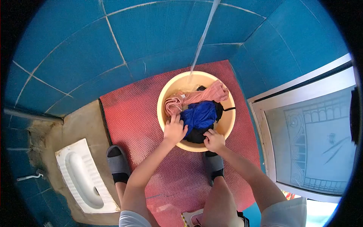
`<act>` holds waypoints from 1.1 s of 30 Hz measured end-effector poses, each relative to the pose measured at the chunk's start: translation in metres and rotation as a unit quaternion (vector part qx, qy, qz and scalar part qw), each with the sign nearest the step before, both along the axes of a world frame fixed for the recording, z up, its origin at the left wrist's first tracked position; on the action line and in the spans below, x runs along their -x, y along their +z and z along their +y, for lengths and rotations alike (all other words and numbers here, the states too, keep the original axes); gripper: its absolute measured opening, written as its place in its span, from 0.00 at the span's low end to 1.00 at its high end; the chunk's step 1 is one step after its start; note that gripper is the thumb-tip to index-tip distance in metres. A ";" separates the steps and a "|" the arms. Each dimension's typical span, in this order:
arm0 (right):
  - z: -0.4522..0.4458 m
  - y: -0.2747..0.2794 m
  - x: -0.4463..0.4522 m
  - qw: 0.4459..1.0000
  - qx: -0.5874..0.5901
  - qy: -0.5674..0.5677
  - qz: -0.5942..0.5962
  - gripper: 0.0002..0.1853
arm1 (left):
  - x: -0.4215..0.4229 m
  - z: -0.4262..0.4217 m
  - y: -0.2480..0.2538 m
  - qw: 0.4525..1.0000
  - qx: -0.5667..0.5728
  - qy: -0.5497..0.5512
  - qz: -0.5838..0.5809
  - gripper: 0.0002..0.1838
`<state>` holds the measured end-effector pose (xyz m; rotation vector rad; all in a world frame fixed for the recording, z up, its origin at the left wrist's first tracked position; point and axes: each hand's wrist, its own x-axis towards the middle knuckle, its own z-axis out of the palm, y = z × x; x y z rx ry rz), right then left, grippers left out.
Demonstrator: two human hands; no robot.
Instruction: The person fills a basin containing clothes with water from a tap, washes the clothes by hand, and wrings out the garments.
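A cream plastic basin (pixel 228 130) stands on the floor mat, with wet clothes in it. Among them are a pink garment (pixel 211 92), a bright blue garment (pixel 199 114) and a black garment (pixel 195 135) partly under the blue one. My left hand (pixel 175 129) reaches over the basin's near left rim, its fingers stretched out against the pink and blue cloth. At the near right side, my right hand (pixel 214 140) has its fingers curled on the edge of the black garment. A thin stream of water (pixel 204 38) falls into the back of the basin.
Under the basin and my feet lies a red textured mat (pixel 151 113). A white squat toilet (pixel 85 178) is set in the floor at left. Blue tiled walls (pixel 159 34) rise behind. At right is a white-framed frosted glass door (pixel 310 140). Grey slippers (pixel 118 160) are on my feet.
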<state>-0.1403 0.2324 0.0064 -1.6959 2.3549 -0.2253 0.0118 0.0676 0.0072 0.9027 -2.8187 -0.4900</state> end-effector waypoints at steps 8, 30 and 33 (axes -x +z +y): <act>-0.001 0.005 -0.001 1.000 0.015 0.000 -0.007 0.10 | 0.000 -0.001 -0.001 1.000 0.006 0.000 0.006 0.19; -0.002 0.005 0.000 1.000 -0.004 0.000 0.001 0.11 | 0.000 0.002 0.000 1.000 -0.004 -0.002 -0.018 0.19; -0.004 0.008 0.001 1.000 -0.021 -0.001 0.001 0.11 | 0.002 -0.001 0.000 1.000 -0.011 -0.001 -0.012 0.19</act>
